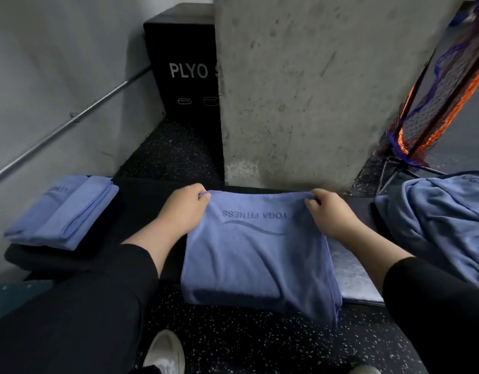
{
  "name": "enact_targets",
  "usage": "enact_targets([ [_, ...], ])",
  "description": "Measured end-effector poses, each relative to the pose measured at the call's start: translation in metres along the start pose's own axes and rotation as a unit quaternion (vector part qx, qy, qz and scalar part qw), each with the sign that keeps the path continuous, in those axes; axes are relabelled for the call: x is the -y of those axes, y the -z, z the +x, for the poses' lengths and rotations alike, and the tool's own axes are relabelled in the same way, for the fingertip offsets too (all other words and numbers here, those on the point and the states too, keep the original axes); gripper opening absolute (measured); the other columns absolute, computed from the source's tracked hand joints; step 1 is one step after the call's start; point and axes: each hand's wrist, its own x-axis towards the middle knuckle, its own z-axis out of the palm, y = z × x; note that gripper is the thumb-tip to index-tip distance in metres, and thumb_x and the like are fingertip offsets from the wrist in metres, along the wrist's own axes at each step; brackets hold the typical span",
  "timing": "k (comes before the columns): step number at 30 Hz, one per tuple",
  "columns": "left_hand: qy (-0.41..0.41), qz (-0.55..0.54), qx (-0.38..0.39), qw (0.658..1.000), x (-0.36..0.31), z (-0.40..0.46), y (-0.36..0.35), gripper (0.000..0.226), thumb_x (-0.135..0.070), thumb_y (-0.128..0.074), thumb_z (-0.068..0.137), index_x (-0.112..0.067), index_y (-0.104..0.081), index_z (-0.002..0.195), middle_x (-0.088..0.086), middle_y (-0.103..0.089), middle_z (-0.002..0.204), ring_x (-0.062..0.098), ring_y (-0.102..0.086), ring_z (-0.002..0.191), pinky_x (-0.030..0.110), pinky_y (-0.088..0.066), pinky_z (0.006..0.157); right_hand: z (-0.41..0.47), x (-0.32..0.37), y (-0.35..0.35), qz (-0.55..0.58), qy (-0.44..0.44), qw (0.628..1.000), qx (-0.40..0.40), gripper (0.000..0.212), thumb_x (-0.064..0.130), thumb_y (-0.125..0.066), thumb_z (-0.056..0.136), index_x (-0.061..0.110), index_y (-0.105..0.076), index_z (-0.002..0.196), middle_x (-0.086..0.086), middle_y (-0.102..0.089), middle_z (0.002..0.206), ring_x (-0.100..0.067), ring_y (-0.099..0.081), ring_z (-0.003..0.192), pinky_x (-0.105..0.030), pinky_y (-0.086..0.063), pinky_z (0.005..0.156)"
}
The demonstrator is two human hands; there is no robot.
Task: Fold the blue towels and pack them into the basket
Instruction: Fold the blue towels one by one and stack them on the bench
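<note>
Fingers of the left hand (183,209) and right hand (331,213) pinch the far corners of a blue microfibre towel (256,255); between the grips, its printed edge stretches taut.

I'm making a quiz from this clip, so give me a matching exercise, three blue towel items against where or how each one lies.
Column one:
1. towel with YOGA FITNESS lettering
2. folded towel
3. unfolded heap of towels

Column two:
A. crumpled at the right
B. pinched at its far corners by both hands
C. lying flat at the left

Pairs: 1-B, 2-C, 3-A
</note>
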Motion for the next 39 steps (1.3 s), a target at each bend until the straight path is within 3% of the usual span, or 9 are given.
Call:
enact_targets([
  [4, -0.04, 0.08, 0.043, 0.995, 0.014, -0.003, -0.014, 0.023, -0.022, -0.051, 0.101, -0.007, -0.058, 0.086, 0.005, -0.059, 0.085, 0.027, -0.056, 0.082, 0.037, -0.043, 0.069, 0.002, -0.005, -0.008, -0.081, -0.004, 0.996, 0.02, 0.031, 0.016, -0.045, 0.097, 0.014, -0.039, 0.067, -0.002, -0.047, 0.064, -0.029, -0.046, 0.071, -0.036, -0.027, 0.06],
  [7, -0.036, 0.09, 0.047, 0.994, 0.017, -0.006, -0.008, 0.02, -0.02, -0.049, 0.097, -0.012, -0.056, 0.08, 0.001, -0.06, 0.078, 0.028, -0.058, 0.079, 0.035, -0.037, 0.065, -0.002, -0.002, -0.003, -0.109, -0.005, 0.993, 0.038, 0.028, 0.015, -0.045, 0.095, 0.012, -0.042, 0.068, -0.002, -0.048, 0.065, -0.032, -0.048, 0.074, -0.035, -0.03, 0.063],
  [15, -0.051, 0.15, 0.066, 0.985, 0.022, -0.008, -0.006, 0.022, -0.025, -0.039, 0.105, -0.023, -0.051, 0.087, -0.008, -0.057, 0.076, 0.022, -0.055, 0.081, 0.036, -0.034, 0.085, -0.016, -0.012, 0.006, -0.136, -0.003, 0.99, 0.023, 0.025, 0.016, -0.047, 0.094, 0.01, -0.043, 0.071, -0.005, -0.049, 0.066, -0.033, -0.045, 0.074, -0.038, -0.027, 0.062],
  [19, -0.036, 0.169, 0.061, 0.983, 0.016, 0.001, -0.008, 0.024, -0.031, -0.037, 0.107, -0.025, -0.052, 0.089, -0.009, -0.057, 0.078, 0.02, -0.056, 0.084, 0.036, -0.029, 0.086, -0.007, -0.015, 0.007, -0.126, -0.037, 0.991, 0.011, 0.024, 0.017, -0.045, 0.095, 0.009, -0.047, 0.072, -0.005, -0.051, 0.068, -0.034, -0.049, 0.077, -0.036, -0.031, 0.064],
  [23, -0.024, 0.209, 0.046, 0.977, 0.01, 0.011, -0.014, 0.031, -0.037, -0.044, 0.105, -0.021, -0.054, 0.082, -0.007, -0.058, 0.076, 0.018, -0.053, 0.08, 0.038, -0.032, 0.089, 0.005, -0.018, 0.005, -0.139, -0.046, 0.989, -0.008, 0.023, 0.017, -0.046, 0.094, 0.004, -0.056, 0.079, -0.018, -0.064, 0.087, -0.038, -0.057, 0.089, -0.035, -0.034, 0.066],
  [31, -0.021, 0.229, -0.027, 0.973, 0.016, 0.022, -0.033, 0.035, -0.042, -0.048, 0.103, -0.023, -0.045, 0.074, -0.007, -0.055, 0.07, 0.02, -0.052, 0.071, 0.036, -0.034, 0.077, 0.022, -0.03, -0.008, -0.196, -0.012, 0.979, -0.044, 0.014, 0.021, -0.049, 0.096, 0.011, -0.053, 0.085, -0.021, -0.067, 0.097, -0.041, -0.061, 0.092, -0.036, -0.035, 0.066],
  [33, -0.027, 0.215, -0.04, 0.976, 0.016, 0.022, -0.034, 0.028, -0.043, -0.053, 0.102, -0.021, -0.051, 0.084, -0.005, -0.059, 0.078, 0.021, -0.055, 0.076, 0.036, -0.038, 0.077, 0.021, -0.031, -0.012, -0.216, 0.001, 0.976, -0.038, 0.012, 0.018, -0.052, 0.093, 0.012, -0.055, 0.101, -0.018, -0.064, 0.105, -0.04, -0.06, 0.098, -0.038, -0.041, 0.07],
  [36, -0.053, 0.209, -0.055, 0.975, 0.02, 0.021, -0.034, 0.03, -0.042, -0.056, 0.098, -0.021, -0.06, 0.119, 0.002, -0.061, 0.114, 0.024, -0.057, 0.104, 0.04, -0.043, 0.089, 0.017, -0.032, -0.016, -0.265, 0.026, 0.964, -0.006, 0.035, 0.023, -0.052, 0.094, 0.017, -0.055, 0.128, -0.011, -0.054, 0.124, -0.036, -0.052, 0.116, -0.046, -0.048, 0.089],
  [39, -0.071, 0.207, 0.036, 0.975, 0.027, 0.022, -0.031, 0.044, -0.035, -0.049, 0.099, -0.024, -0.054, 0.141, -0.004, -0.049, 0.142, 0.02, -0.045, 0.128, 0.041, -0.033, 0.104, 0.017, -0.031, -0.017, -0.295, 0.03, 0.954, 0.035, 0.043, 0.035, -0.05, 0.097, 0.025, -0.052, 0.139, -0.003, -0.048, 0.136, -0.029, -0.044, 0.127, -0.048, -0.041, 0.097],
])
